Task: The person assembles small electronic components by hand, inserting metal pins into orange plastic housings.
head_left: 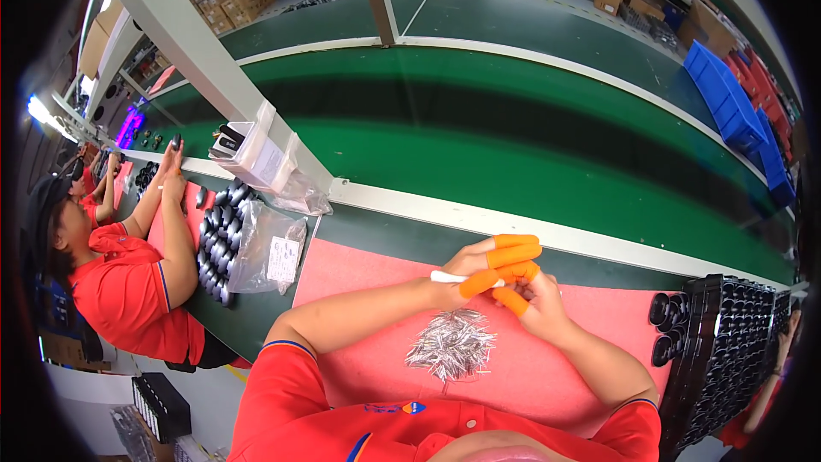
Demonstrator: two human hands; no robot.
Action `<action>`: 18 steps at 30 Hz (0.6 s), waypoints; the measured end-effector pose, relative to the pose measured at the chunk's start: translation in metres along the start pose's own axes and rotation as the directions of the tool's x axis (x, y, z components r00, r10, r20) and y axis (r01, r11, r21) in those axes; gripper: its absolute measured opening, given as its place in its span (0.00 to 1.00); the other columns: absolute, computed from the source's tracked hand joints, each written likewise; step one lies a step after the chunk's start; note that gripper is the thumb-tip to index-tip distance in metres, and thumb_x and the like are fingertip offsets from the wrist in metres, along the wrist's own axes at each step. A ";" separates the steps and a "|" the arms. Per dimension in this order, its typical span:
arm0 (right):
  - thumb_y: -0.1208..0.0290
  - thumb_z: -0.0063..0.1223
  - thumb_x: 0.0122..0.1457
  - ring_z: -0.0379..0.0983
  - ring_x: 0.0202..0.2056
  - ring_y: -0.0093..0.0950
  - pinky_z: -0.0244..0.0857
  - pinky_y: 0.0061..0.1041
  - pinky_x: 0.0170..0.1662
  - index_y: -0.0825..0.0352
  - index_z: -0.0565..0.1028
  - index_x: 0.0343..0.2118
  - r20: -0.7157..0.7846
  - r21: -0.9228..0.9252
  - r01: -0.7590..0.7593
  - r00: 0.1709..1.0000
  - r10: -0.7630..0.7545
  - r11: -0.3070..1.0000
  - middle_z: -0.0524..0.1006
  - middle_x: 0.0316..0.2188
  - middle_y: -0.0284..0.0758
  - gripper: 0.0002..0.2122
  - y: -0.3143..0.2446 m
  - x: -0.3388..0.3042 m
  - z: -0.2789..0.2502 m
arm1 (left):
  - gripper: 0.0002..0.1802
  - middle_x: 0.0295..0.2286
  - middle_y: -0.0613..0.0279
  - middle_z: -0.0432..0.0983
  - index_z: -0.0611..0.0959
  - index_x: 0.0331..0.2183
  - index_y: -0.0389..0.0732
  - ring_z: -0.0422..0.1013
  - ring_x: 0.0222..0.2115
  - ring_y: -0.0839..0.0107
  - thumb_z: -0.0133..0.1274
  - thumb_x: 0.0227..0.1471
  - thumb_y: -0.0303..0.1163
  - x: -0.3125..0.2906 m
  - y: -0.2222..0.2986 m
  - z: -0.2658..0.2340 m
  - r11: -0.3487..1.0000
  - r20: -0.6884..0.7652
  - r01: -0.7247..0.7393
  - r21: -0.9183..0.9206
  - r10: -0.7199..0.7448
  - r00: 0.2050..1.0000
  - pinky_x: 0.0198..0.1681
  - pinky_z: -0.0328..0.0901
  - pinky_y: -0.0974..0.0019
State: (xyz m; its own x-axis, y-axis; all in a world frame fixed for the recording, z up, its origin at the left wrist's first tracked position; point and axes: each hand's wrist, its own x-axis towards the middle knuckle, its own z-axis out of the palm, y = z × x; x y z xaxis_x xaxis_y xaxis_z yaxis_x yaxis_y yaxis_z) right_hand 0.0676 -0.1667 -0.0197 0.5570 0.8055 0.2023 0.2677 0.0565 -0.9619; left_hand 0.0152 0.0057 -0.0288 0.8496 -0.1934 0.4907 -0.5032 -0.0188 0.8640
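My left hand (pixel 479 267) and my right hand (pixel 537 295) meet over the pink mat (pixel 359 282), with orange finger cots on several fingers. A slim white stick with a rounded end (pixel 448 277) lies between the thumb and fingers of my left hand and points to the left. Its other end runs in toward my right hand. The fingers of my right hand are curled and pinched together at that end, and whatever they hold is hidden. On the mat just below my hands is a loose pile of thin silvery metal pins (pixel 451 344).
Beyond a white rail (pixel 428 212) runs a green conveyor belt (pixel 470 120). Black trays (pixel 727 342) stand stacked at the right, beside black oval parts (pixel 667 325). Leftward lie a clear plastic bag (pixel 265 248), dark glossy shells (pixel 221 244) and a co-worker in red (pixel 128 291).
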 end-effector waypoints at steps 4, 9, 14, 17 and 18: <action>0.76 0.54 0.56 0.72 0.22 0.21 0.65 0.18 0.26 0.70 0.71 0.38 0.131 0.162 -0.105 0.988 0.084 0.981 0.76 0.24 0.33 0.09 0.004 -0.001 -0.010 | 0.25 0.53 0.52 0.60 0.69 0.54 0.37 0.67 0.44 0.67 0.40 0.60 0.41 -0.001 0.024 0.002 0.861 0.120 0.367 -0.352 -0.347 0.930 0.41 0.66 0.68; 0.74 0.48 0.59 0.72 0.22 0.21 0.66 0.19 0.26 0.70 0.72 0.37 0.092 0.003 -0.051 0.994 0.051 0.999 0.76 0.24 0.34 0.06 -0.007 0.000 -0.004 | 0.31 0.48 0.50 0.62 0.64 0.56 0.32 0.70 0.36 0.70 0.44 0.58 0.43 -0.002 0.003 0.006 0.994 -0.027 -0.015 -0.112 0.012 1.000 0.34 0.66 0.73; 0.73 0.48 0.60 0.71 0.22 0.21 0.65 0.20 0.26 0.70 0.72 0.36 0.079 -0.113 0.014 0.997 -0.005 0.993 0.76 0.24 0.35 0.06 -0.008 0.002 -0.003 | 0.33 0.50 0.48 0.62 0.66 0.55 0.32 0.68 0.44 0.65 0.40 0.59 0.50 0.003 0.009 0.001 0.999 -0.021 -0.027 0.037 0.028 0.999 0.43 0.65 0.67; 0.75 0.56 0.54 0.70 0.21 0.19 0.64 0.19 0.25 0.70 0.72 0.37 0.125 0.044 0.053 0.991 -0.058 0.998 0.76 0.23 0.33 0.09 0.000 0.002 -0.003 | 0.34 0.52 0.46 0.60 0.66 0.54 0.31 0.66 0.47 0.62 0.39 0.59 0.52 -0.002 0.028 0.002 0.831 0.121 0.428 -0.355 -0.413 0.903 0.46 0.64 0.64; 0.75 0.58 0.52 0.69 0.19 0.18 0.63 0.18 0.23 0.70 0.72 0.37 0.137 0.073 0.047 0.989 -0.057 0.996 0.75 0.23 0.31 0.10 0.003 0.002 -0.002 | 0.34 0.52 0.46 0.60 0.66 0.54 0.31 0.66 0.47 0.62 0.39 0.59 0.52 -0.002 0.025 0.002 0.832 0.119 0.426 -0.356 -0.412 0.904 0.46 0.64 0.64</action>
State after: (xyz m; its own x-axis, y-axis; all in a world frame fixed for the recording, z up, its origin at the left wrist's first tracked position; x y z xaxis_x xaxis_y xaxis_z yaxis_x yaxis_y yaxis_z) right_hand 0.0713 -0.1667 -0.0219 0.4279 0.8742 0.2295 0.2354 0.1373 -0.9621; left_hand 0.0004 0.0036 -0.0085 0.9559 -0.2841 0.0742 -0.0005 0.2512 0.9679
